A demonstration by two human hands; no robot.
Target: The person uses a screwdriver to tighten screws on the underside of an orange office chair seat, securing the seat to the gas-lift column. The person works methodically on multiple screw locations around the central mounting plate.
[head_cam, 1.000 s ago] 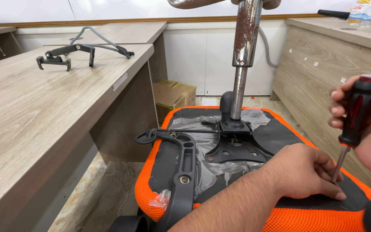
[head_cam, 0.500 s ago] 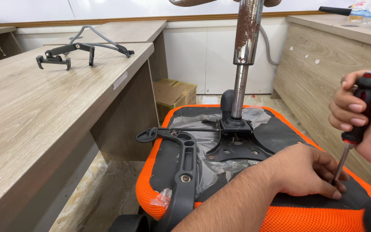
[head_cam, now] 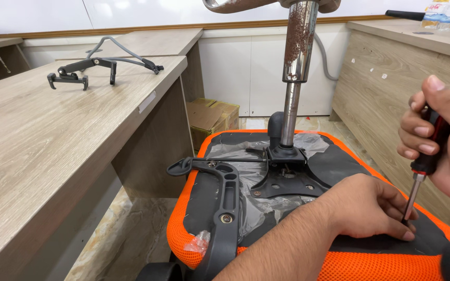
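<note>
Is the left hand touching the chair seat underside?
Touching. Head view: left hand lies palm-down on the chair seat underside, fingertips pressed beside the screwdriver tip.

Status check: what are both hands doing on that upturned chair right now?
Right hand grips screwdriver, tip down at seat. Left hand flat beside the tip, steadying. Armrest and post nearby, clear of it.

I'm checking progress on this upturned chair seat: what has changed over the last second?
The right hand has raised its grip a little on the screwdriver and brought it more upright; its tip is still at the seat, beside the left hand. The left hand still rests flat on the seat. The seat, gas column, armrest and desk have not moved.
</note>
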